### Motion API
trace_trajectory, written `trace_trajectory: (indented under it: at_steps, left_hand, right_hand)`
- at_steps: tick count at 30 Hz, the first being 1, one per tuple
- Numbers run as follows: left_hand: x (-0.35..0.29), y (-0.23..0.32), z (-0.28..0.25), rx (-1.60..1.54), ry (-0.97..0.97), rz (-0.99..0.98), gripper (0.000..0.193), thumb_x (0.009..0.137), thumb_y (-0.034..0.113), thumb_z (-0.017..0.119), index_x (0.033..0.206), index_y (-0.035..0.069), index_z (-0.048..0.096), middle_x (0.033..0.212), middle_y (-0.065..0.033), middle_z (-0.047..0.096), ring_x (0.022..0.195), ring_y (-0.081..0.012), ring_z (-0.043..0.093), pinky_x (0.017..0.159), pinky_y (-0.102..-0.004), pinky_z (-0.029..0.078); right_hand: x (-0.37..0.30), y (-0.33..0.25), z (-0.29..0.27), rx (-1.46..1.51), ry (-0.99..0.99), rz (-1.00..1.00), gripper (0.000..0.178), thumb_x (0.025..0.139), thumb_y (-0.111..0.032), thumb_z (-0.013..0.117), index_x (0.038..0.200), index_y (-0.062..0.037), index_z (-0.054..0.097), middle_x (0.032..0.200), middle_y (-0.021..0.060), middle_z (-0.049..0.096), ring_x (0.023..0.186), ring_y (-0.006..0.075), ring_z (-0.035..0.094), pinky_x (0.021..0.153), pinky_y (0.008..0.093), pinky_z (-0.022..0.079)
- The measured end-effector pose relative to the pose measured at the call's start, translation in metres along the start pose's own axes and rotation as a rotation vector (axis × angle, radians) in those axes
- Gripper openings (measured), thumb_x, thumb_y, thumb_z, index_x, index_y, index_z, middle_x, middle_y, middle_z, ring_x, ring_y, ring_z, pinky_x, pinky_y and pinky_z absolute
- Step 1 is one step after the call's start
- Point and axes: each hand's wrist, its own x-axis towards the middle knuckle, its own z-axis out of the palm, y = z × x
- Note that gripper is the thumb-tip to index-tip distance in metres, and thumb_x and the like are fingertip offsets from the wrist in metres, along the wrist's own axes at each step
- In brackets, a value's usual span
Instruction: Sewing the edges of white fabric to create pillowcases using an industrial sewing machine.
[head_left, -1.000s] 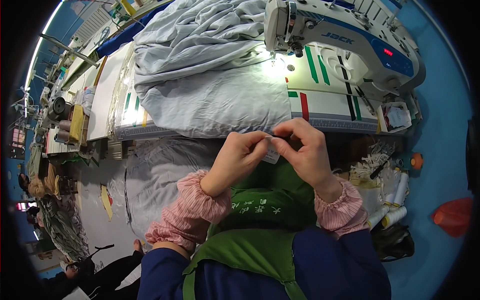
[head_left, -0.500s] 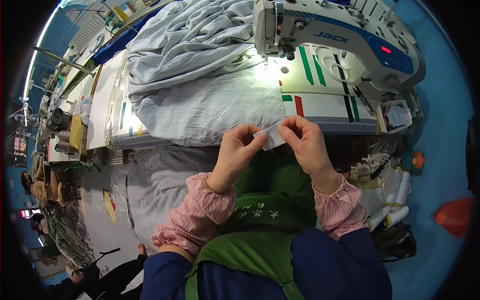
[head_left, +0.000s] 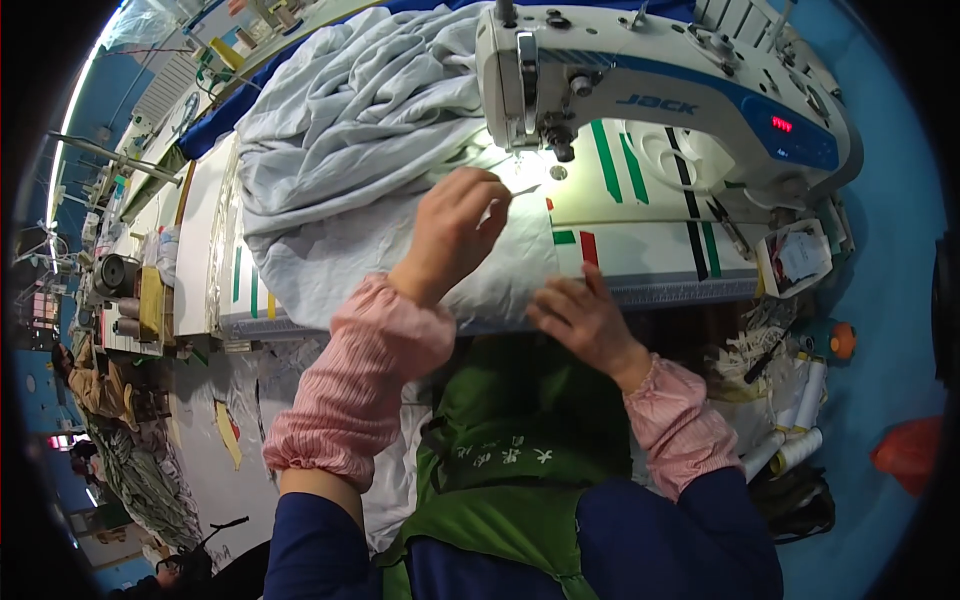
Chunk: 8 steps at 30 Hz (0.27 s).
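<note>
My left hand (head_left: 455,232) reaches up to the sewing machine (head_left: 650,90), its fingers pinched beside the lit needle area. At those fingertips a small white label (head_left: 524,186) shows only in part, washed out by the lamp's glare. Under my left wrist lies light grey-blue cloth (head_left: 330,255), spread flat at the front and heaped in folds toward the back. My right hand (head_left: 588,322) is at the cloth's near right corner by the table edge, fingers apart and slightly curled, with nothing visible in them.
Green, red and black tape strips (head_left: 607,160) mark the machine bed. Tweezers (head_left: 730,228) and a small open box (head_left: 797,258) lie at the right. White thread cones (head_left: 797,450) stand below. More cloth hangs by my lap; another person sits far left.
Both hands held the white label before the table edge. Now my left hand has moved up to the needle area, while my right hand has let go and dropped slightly to the cloth's corner.
</note>
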Motion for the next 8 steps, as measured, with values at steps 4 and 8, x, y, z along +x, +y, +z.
trace_trajectory:
  at_steps: [4,8]
  left_hand:
    - [0.002,-0.039,0.016,0.153,-0.172,0.356,0.010,0.075,0.005,0.065,0.083,0.005,0.060,0.088,-0.0048,0.060,0.083,-0.0211,0.061,0.070,-0.0340,0.049]
    - [-0.001,-0.060,0.018,0.128,-0.494,0.499,0.017,0.073,0.009,0.065,0.089,0.003,0.060,0.101,-0.0071,0.063,0.098,-0.0224,0.064,0.082,-0.0350,0.050]
  right_hand:
    - [0.017,-0.009,0.000,0.154,0.126,0.018,0.017,0.073,-0.011,0.067,0.089,-0.0090,0.069,0.099,0.0010,0.064,0.102,0.0185,0.061,0.095,0.0414,0.046]
    - [0.016,-0.005,-0.003,0.221,0.100,0.029,0.016,0.075,-0.009,0.065,0.091,-0.0071,0.066,0.095,0.0036,0.064,0.096,0.0189,0.062,0.092,0.0363,0.049]
